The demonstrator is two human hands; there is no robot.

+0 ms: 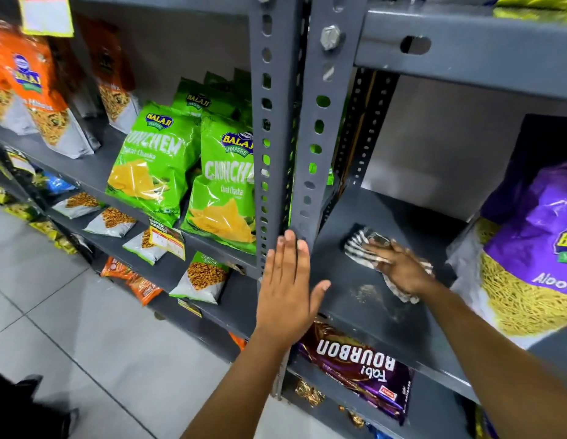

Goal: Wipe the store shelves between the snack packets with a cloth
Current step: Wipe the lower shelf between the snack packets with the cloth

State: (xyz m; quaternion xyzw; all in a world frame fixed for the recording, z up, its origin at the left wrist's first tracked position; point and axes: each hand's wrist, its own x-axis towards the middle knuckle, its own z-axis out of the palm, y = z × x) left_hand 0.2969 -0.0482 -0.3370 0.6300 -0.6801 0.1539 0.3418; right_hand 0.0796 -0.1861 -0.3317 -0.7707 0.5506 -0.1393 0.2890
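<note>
The grey shelf (380,315) you are wiping runs from the upright post (310,137) on your left side to the big purple packet (529,248) on your right side, and the free strip between them is where both of your hands work. Your right hand (399,267) lies flat on this shelf with the fingers spread, and it presses the striped cloth (364,245) under the palm; the cloth shows beyond the fingertips and again near the wrist, so its long axis follows your forearm, toward the back and to the left. Your left hand (288,286) is open and holds nothing; it rests flat against the post, just left of the cloth. A pale patch of dust (366,293) stays on the shelf nearer to you than the cloth, between your two hands. In my judgement the next stroke must pull the cloth back toward you, and the right hand is already the nearer one.
</note>
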